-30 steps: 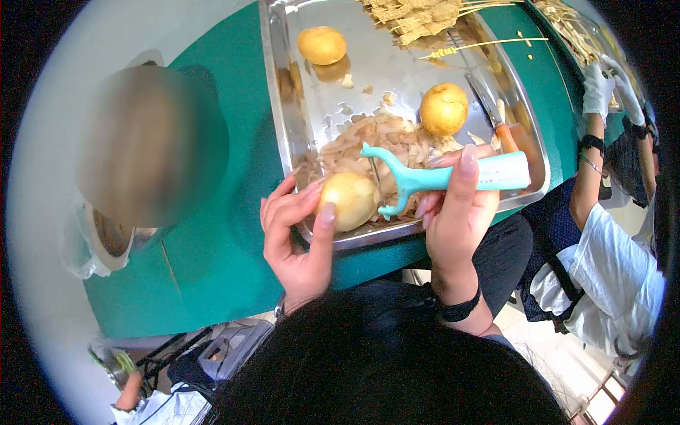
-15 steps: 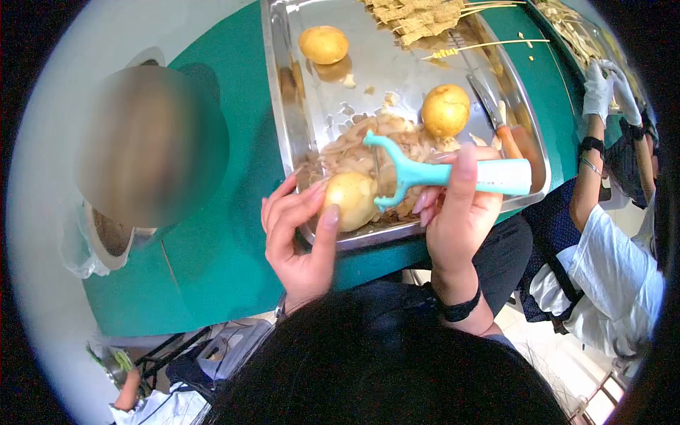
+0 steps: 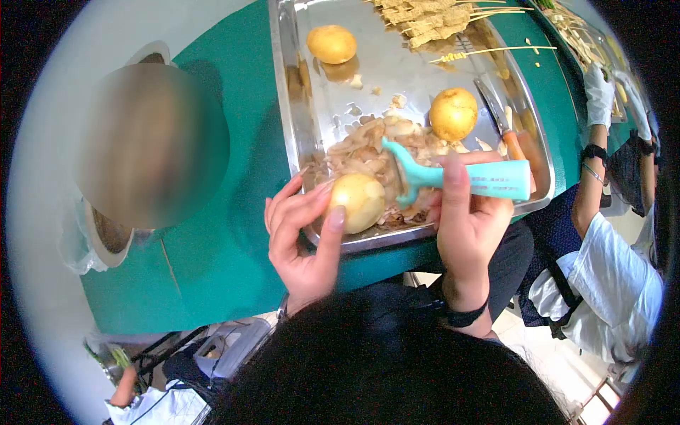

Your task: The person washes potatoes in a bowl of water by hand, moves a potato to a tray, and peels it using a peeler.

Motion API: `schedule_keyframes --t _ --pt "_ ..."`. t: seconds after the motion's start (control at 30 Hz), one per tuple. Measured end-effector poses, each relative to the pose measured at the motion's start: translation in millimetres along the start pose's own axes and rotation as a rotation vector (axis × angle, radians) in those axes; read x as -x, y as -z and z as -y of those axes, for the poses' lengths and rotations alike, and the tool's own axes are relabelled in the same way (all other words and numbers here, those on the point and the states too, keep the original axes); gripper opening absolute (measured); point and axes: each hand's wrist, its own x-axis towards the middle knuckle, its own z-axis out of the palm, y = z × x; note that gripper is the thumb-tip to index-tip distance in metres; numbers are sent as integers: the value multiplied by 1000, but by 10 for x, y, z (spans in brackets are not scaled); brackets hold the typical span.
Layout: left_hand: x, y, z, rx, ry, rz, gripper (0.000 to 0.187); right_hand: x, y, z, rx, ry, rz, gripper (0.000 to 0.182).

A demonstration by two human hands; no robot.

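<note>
My left hand (image 3: 304, 237) grips a pale, mostly peeled potato (image 3: 359, 204) over the near edge of a metal tray (image 3: 287, 99). In my right hand (image 3: 471, 227) is a turquoise Y-shaped peeler (image 3: 496, 180), its head pointing left, a small gap away from the potato. Beneath both hands lies a heap of wet potato peels (image 3: 365, 145). An unpeeled potato (image 3: 453, 114) sits in the tray just beyond the peeler, and another potato (image 3: 331, 44) rests at the far left of the tray.
A knife with an orange handle (image 3: 515, 150) lies along the tray's right side. Several skewers of tan food (image 3: 432, 20) are at the far end, on a green table (image 3: 219, 283). To the right, a co-worker's gloved hands (image 3: 599, 95) handle food in another tray.
The peeler has shifted slightly right, away from the potato, and its head has turned. The potato in my left hand has moved a little right; the tray also appears slightly further right.
</note>
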Motion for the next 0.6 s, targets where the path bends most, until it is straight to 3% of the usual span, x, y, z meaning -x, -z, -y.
schedule_keyframes --t 0.03,0.07,0.17,0.27,0.6 --pt "3 5 -3 -6 6 2 16 1 -6 19 -42 -19 -29 20" --pt "-1 1 -7 -2 8 -2 16 18 -57 30 -179 38 -232 19" --pt "11 -2 -25 -4 20 -17 15 -53 27 -17 -47 -55 9 18" --pt "-9 -10 -23 -12 18 -10 15 -16 -47 89 -245 -134 -157 10" --pt "8 -11 -27 -8 32 -22 17 -84 -70 196 -356 -436 34 19"
